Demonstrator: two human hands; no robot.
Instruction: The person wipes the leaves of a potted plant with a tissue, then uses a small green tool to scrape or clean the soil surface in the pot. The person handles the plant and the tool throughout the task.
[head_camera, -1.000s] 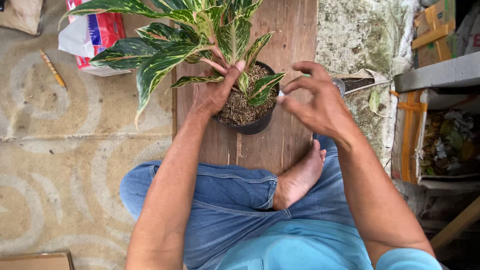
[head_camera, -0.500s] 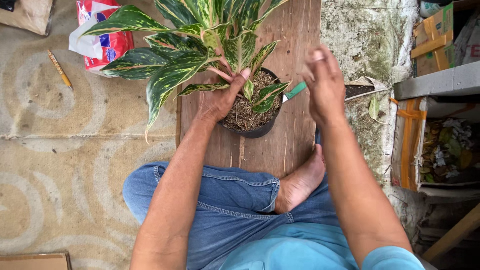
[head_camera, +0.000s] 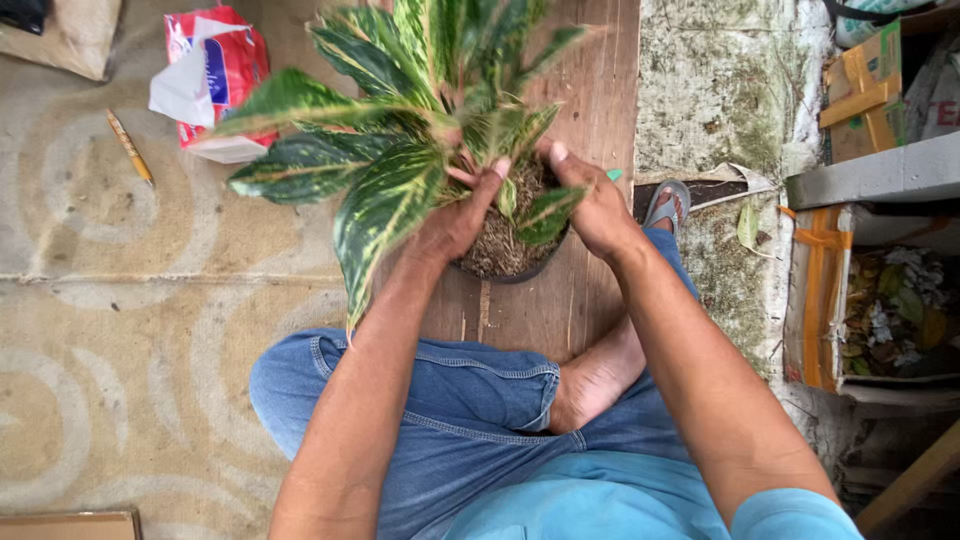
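Fingers of the left hand (head_camera: 455, 222) press down into the soil (head_camera: 495, 245) at the base of the plant (head_camera: 400, 130), thumb up against the stems; its grip is loosely curled with nothing clasped in it, resting on the potting mix and the near rim of the pot (head_camera: 510, 272). The right hand (head_camera: 595, 205) lies on the opposite side of the same pot, thumb raised, fingers curled over the far rim; whether they close on anything I cannot tell, since a small green tip (head_camera: 613, 174) shows just past the knuckles and the rest is hidden behind the hand.

The pot is dark and round, full of coarse brown soil, and stands on a wooden board (head_camera: 590, 90) on the floor, just ahead of the person's crossed legs. The plant's long leaves, green with yellow streaks, spread up and to the left, one drooping over the left forearm.

A bare foot (head_camera: 595, 380) rests on the board near the pot, tucked against the blue jeans (head_camera: 450, 400). A grey sandal (head_camera: 667, 203) lies just right of the right hand, at the board's edge.

Left of the board, on the patterned floor (head_camera: 120, 330), sit a red and white bag (head_camera: 215, 80) and, near it, a pencil (head_camera: 130, 147). To the right, beyond a mossy concrete strip (head_camera: 730, 90), stands an open cardboard box (head_camera: 815, 300) holding dry leaves.
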